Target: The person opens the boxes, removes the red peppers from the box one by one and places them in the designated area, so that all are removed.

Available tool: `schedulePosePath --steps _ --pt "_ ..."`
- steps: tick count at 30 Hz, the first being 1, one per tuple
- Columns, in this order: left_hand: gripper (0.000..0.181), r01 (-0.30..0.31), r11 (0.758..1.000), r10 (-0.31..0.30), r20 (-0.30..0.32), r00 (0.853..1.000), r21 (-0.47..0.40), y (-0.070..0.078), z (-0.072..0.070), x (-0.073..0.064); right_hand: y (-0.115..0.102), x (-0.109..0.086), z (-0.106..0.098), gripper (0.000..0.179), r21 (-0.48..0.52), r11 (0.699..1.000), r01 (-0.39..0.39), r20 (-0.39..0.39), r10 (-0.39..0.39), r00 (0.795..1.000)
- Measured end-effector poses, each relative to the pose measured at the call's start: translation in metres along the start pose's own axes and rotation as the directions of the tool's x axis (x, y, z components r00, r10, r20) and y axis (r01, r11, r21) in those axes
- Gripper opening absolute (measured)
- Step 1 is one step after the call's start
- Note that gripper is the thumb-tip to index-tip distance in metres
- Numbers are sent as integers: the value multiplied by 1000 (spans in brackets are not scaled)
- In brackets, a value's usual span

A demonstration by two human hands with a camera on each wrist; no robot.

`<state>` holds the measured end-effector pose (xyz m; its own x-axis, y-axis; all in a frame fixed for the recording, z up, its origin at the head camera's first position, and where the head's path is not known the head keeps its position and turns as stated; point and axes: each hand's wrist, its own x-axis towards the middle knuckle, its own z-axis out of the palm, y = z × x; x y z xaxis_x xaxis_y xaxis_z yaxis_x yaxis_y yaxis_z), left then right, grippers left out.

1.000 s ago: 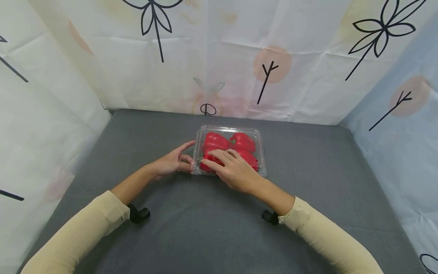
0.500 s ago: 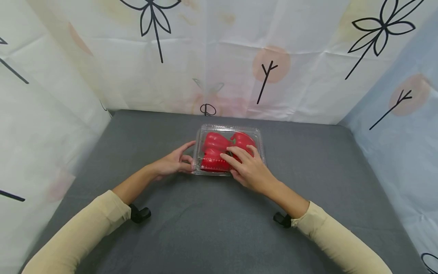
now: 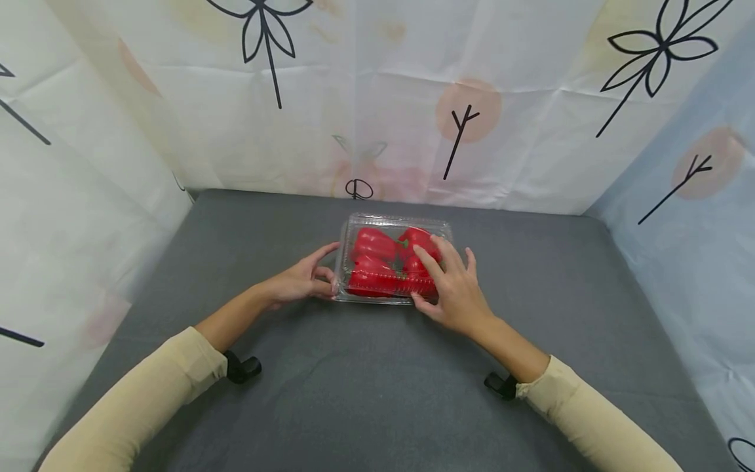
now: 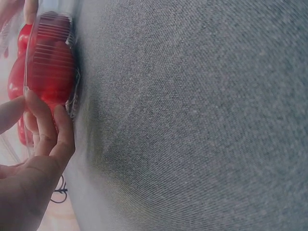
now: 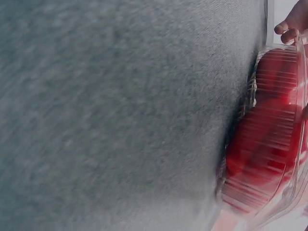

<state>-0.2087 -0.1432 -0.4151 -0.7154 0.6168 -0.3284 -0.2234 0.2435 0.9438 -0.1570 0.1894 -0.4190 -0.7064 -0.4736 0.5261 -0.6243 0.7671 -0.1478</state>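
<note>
A clear plastic clamshell container (image 3: 401, 221) sits on the dark grey tabletop with several red bell peppers (image 3: 375, 244) inside, one showing a green stem. Its lid lies over them. At its left edge, my left hand (image 3: 301, 280) holds the rim; in the left wrist view, the thumb and index finger of the left hand (image 4: 41, 166) pinch the rim beside the ribbed wall. My right hand (image 3: 460, 292) lies over the front right part of the lid, fingers spread and touching it. Only the ribbed side of the container (image 5: 245, 192) shows clearly in the right wrist view.
The grey cloth-covered table (image 3: 330, 393) reaches back to a pale curtain (image 3: 389, 118) with leaf drawings, which also hangs at both sides. Black straps with small cameras (image 3: 250, 367) sit at both wrists.
My right hand has slid rightward along the container's front, from the left front pepper to the right front corner. The left hand stays at the left edge; the container has barely shifted.
</note>
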Motion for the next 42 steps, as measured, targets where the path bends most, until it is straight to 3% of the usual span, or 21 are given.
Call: schedulePosePath --steps 4,8,11,13,23,42 --pt "92 7 1000 -7 -17 1000 7 -1 1 0 2 -5 -1 97 -25 986 -168 31 168 985" --pt "91 6 1000 -6 -17 1000 1 -2 2 1 3 -12 -2 100 -71 945 -320 60 324 944" --pt "91 0 1000 0 -15 1000 -4 -2 2 1 3 -15 -3 100 -84 921 -381 88 387 918" --pt "91 -6 1000 5 -16 1000 -4 -2 3 2 3 -16 -4 99 -60 920 -388 102 393 914" --pt "92 -4 1000 4 -20 1000 -8 -2 2 5 5 -18 -4 88 3 947 -321 71 320 945" --pt "92 -10 1000 11 -24 1000 23 -2 3 4 9 -20 -12 78 95 947 -306 100 297 950"
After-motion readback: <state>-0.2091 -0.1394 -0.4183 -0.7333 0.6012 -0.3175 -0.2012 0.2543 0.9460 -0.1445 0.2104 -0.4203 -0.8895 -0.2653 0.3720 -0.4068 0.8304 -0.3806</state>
